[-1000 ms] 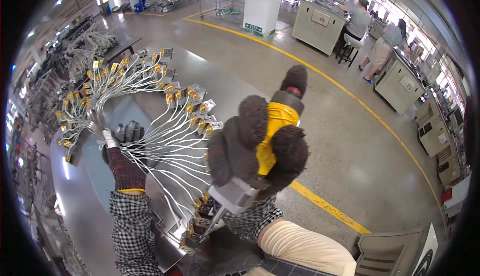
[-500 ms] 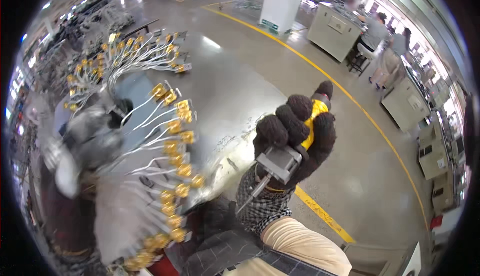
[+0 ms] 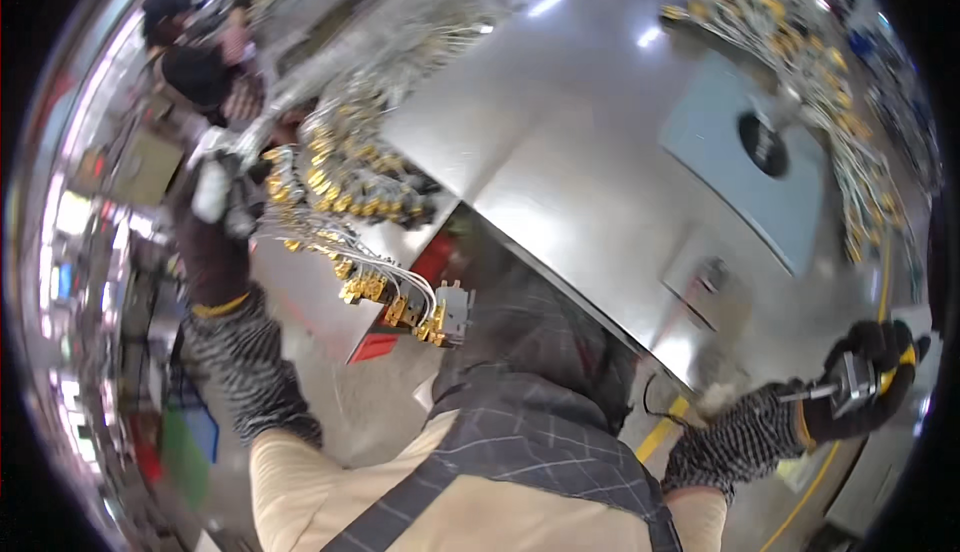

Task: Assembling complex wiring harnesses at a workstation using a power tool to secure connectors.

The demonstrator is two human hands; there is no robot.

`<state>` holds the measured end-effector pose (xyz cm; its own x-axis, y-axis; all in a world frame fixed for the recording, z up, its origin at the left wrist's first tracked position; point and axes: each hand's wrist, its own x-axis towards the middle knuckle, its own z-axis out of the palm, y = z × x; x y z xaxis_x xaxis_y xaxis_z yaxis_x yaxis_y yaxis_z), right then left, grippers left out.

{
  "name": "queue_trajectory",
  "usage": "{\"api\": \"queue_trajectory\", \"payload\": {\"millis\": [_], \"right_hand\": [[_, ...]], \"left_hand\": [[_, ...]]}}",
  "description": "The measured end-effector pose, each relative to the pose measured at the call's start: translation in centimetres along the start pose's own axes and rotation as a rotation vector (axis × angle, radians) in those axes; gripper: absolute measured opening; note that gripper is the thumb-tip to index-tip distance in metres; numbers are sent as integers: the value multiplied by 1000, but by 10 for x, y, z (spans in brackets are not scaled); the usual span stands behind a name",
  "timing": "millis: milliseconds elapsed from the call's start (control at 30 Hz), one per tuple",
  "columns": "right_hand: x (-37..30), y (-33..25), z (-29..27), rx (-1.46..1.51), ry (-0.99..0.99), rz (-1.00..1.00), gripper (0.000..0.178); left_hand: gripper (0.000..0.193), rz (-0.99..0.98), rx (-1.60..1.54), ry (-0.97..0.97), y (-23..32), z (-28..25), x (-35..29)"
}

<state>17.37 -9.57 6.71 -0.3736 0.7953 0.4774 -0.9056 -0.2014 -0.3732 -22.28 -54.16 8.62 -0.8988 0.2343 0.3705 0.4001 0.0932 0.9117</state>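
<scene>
My left hand (image 3: 215, 202), in a dark glove with pale fingertips, is closed around a bundle of white cables (image 3: 400, 270) at the left. Gold-coloured connectors (image 3: 365, 287) hang from the cable ends, and a grey metal bracket piece (image 3: 457, 312) sits at the lowest ones. Blur hides exactly how the fingers wrap the bundle. Low at the far right, my right hand (image 3: 880, 377), also in a dark glove, is wrapped around a yellow hand tool (image 3: 853, 384) with a metal block and a thin rod pointing left.
A shiny metal table (image 3: 570, 142) stands in front of me, bearing a blue-grey plate (image 3: 705, 122) with a round black part (image 3: 763, 145). More cables with gold connectors (image 3: 840, 112) spread along its far right. Another person (image 3: 195, 62) works at the upper left, beside further cable bundles.
The view has swung round, bringing another person into sight at the upper left. My left hand has carried the cables away from the blue-grey plate; my right hand still grips the tool.
</scene>
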Motion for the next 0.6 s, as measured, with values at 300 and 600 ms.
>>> {"api": "queue_trajectory", "payload": {"millis": [300, 600], "right_hand": [[1, 10, -26, -578, -129, 22, 16], [15, -8, -31, -275, 31, 47, 30]], "left_hand": [[25, 34, 192, 363, -137, -66, 42], [62, -47, 975, 637, -301, -81, 166]]}}
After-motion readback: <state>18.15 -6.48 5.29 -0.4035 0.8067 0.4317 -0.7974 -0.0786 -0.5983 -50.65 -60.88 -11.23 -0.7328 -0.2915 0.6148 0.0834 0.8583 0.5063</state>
